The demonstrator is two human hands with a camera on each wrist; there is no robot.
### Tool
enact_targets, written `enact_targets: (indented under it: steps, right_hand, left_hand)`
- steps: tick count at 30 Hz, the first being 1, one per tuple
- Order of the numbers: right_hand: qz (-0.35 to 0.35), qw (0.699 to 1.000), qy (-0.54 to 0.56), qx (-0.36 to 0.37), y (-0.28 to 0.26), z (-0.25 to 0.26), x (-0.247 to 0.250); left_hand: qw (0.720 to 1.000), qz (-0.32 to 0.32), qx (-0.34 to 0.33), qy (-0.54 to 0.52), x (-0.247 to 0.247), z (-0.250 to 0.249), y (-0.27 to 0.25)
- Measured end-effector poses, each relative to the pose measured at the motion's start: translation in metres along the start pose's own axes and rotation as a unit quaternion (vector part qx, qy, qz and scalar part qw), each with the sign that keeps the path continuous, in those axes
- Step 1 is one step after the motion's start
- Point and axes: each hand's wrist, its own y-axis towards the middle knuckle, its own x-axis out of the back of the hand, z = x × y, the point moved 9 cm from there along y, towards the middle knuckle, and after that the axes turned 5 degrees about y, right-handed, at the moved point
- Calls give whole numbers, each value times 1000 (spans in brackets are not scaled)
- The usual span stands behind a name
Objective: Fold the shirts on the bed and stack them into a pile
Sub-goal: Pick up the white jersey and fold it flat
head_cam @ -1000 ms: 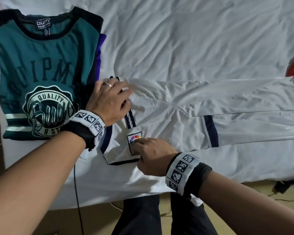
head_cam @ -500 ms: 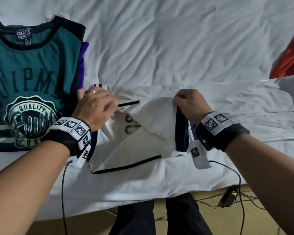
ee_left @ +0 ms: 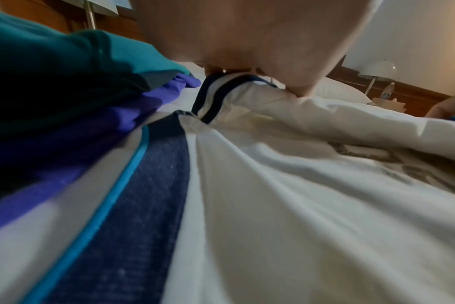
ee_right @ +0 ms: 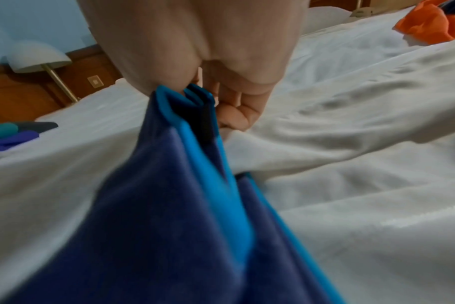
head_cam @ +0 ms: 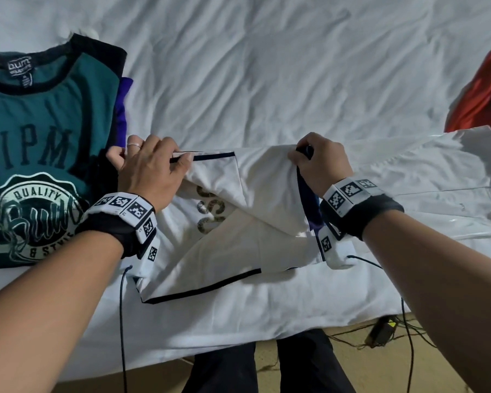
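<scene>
Between both hands hangs the white shirt [head_cam: 247,194] (navy-trimmed), left grip [head_cam: 150,171] and right grip [head_cam: 321,163] each pinching its edge.

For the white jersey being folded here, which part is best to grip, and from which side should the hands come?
Grip the white jersey at its far, dark-trimmed edge, from above, one hand at each end. The left hand pinches the trim by the teal shirt, and the right hand pinches the navy side panel. That edge is raised and taut between them, so the folded part probably lifts evenly.
</scene>
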Motion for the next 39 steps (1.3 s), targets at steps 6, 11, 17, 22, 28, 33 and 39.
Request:
enact_targets:
  steps: [6,11,17,22,28,33,39]
  right_hand:
    - [-87,976,-121,156,-37,20,11]
    - [67,928,-276,243,-76,6,-38]
    - [139,910,-295,254,-75,-9,-48]
    - [70,944,-209,245,-57,-31,16]
    - [33,953,-242,179,-14,-115,122]
    - [72,925,-356,115,31,-191,198]
    - [87,899,-399,159,60,-228,234]
  left_hand:
    - [995,-59,-79,5,18,-50,-20]
    - [984,61,-155,61,-20,-96,-49]
    - [984,113,-104,94,-27,-96,-43]
    - [989,55,-136,35,-3,-147,-56]
    - [961,87,-263,-22,-29,-312,-94]
    - [956,126,-262,-44,-53,-436,-108]
    - [939,165,-300,-25,-87,-541,-116]
